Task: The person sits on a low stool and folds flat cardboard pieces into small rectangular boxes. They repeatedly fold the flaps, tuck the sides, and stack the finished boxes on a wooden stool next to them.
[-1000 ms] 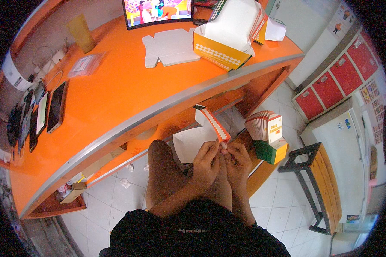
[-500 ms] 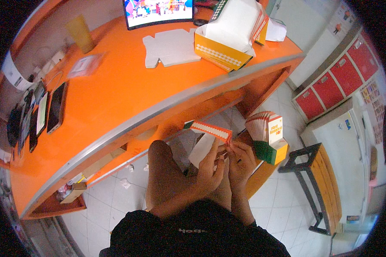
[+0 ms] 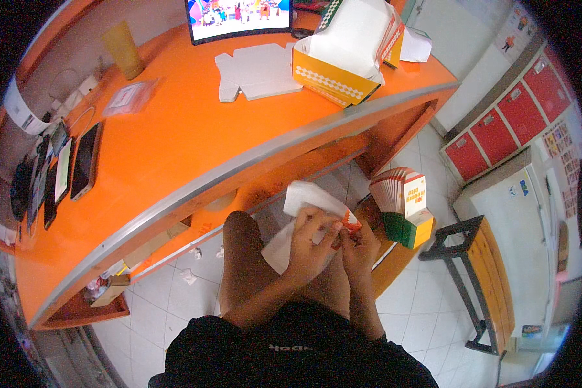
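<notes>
Red end of this carton (image 3: 307,196) half-lost in my grip: left hand (image 3: 309,244) and right hand (image 3: 361,251) pinching it close together, forearms (image 3: 265,301) angled inward!

Curving across as an orange desk (image 3: 174,142) with a metal edge (image 3: 239,150); carrying a flat grey cardboard piece (image 3: 258,72) beside a yellow-fronted box (image 3: 333,81) and, farther left, bearing a plastic packet (image 3: 128,97), a tapered yellow container (image 3: 123,52) and a phone (image 3: 86,161).

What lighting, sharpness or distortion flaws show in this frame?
Head view: black, speckled corners around the fisheye image; head view: the monitor glows brightly; head view: the fingers and white carton look slightly soft, motion or focus unclear.
</notes>
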`<state>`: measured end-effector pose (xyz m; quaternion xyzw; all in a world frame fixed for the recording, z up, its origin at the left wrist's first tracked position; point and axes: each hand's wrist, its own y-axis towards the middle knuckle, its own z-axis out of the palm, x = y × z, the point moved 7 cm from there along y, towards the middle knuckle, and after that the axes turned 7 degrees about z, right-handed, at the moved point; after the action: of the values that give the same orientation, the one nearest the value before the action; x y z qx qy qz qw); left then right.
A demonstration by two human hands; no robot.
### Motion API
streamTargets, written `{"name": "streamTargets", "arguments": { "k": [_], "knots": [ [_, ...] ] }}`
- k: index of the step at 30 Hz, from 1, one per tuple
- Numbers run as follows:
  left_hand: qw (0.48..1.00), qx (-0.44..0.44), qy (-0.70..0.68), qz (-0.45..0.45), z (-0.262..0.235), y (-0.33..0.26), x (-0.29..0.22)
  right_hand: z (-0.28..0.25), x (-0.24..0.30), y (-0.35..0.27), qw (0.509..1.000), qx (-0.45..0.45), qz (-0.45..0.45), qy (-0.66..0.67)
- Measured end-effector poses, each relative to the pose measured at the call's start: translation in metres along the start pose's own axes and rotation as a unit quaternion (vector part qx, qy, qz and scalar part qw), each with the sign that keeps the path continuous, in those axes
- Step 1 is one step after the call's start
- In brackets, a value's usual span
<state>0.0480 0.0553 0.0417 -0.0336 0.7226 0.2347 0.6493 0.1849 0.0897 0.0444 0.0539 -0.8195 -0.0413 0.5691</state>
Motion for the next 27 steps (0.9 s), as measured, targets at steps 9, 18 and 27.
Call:
{"name": "streamTargets", "arguments": {
  "k": [9,18,27],
  "knots": [
    [0.923,0.236,0.230,0.199,-0.011,0.016,-0.015,0.006,-0.005,0.003,0.947,0.255,-0.011,-0.198],
    [0.990,0.090,0.099,0.050,-0.052,0.032,-0.012,-0.018,-0.017,0.004,0.931,0.308,-0.018,-0.198],
    [0.996,0.025,-0.036,-0.077,-0.048,0.016,0.024,-0.041,-0.019,0.033,0.996,0.063,0.021,-0.055]
  ]
}}
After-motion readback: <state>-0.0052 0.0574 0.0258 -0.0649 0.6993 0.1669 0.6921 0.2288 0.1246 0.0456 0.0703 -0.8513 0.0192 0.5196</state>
